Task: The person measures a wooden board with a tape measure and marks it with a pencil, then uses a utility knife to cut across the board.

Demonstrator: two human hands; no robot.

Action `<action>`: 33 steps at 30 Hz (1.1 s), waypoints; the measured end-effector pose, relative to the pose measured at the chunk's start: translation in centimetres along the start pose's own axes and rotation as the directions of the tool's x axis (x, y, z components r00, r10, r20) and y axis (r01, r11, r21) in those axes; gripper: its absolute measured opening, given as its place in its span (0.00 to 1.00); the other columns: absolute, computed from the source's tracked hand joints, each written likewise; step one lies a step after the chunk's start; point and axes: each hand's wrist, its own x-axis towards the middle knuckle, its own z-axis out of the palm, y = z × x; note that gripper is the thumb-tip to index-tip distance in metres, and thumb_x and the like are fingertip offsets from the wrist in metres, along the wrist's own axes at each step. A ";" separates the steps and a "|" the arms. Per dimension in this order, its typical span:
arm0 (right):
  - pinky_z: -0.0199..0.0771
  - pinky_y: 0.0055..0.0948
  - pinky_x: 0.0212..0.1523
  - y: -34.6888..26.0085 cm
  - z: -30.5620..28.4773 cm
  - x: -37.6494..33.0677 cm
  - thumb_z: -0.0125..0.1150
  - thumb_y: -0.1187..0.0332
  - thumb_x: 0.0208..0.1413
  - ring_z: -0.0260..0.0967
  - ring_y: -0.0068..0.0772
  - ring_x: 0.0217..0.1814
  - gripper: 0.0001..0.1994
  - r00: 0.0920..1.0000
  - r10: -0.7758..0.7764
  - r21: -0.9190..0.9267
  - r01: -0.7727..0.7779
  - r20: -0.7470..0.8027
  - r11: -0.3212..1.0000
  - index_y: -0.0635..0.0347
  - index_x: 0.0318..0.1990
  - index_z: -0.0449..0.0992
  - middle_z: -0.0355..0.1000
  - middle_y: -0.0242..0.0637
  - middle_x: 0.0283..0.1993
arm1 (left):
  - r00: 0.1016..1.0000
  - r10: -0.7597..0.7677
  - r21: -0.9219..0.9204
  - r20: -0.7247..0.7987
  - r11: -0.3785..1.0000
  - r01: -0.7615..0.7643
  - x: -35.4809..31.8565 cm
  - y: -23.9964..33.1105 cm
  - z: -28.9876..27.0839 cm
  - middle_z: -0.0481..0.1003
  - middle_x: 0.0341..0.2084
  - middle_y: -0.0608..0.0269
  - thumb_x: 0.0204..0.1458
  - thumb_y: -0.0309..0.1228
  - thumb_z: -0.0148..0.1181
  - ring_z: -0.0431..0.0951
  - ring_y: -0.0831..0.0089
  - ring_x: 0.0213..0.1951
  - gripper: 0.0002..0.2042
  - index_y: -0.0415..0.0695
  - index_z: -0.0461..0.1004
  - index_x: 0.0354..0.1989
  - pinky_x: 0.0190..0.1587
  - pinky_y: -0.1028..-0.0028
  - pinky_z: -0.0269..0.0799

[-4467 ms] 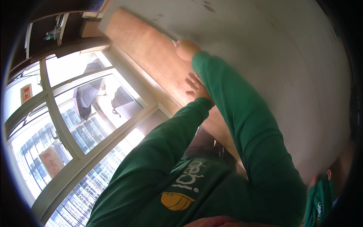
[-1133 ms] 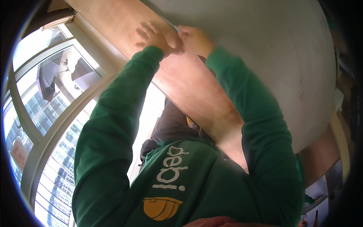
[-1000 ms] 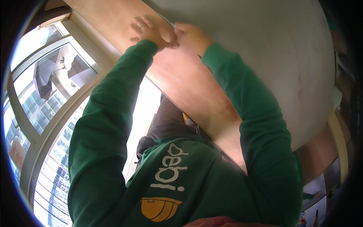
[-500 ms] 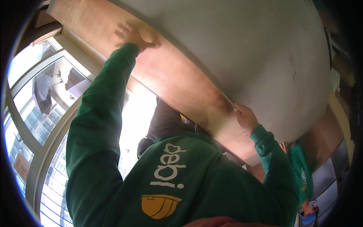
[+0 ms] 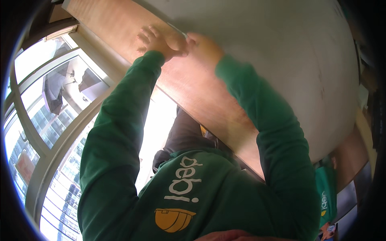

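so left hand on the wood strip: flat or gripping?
Flat: left hand lies spread on the wood strip, fingers extended.

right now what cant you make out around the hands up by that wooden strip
- Right hand, head view: motion blur smears it, so its fingers and grip cannot be read.
- Thin pale object between the hands: too small and partly covered by the left hand to identify.
- Long brown wooden board: its lower end is hidden behind the green sleeve.
- Grey-white panel: cut off at the dark fisheye rim.
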 end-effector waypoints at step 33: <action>0.74 0.42 0.47 12.8 -11.5 -38.8 0.50 0.65 0.66 0.72 0.58 0.47 0.16 0.938 0.346 -0.199 -0.338 0.002 0.920 0.62 0.56 0.71 0.75 0.54 0.45 | 0.979 0.096 0.068 -0.181 0.994 -0.085 1.6 -1.3 3.7 0.31 0.71 0.31 0.25 0.71 0.71 0.29 0.27 0.70 0.76 0.34 0.29 0.72 0.65 0.33 0.43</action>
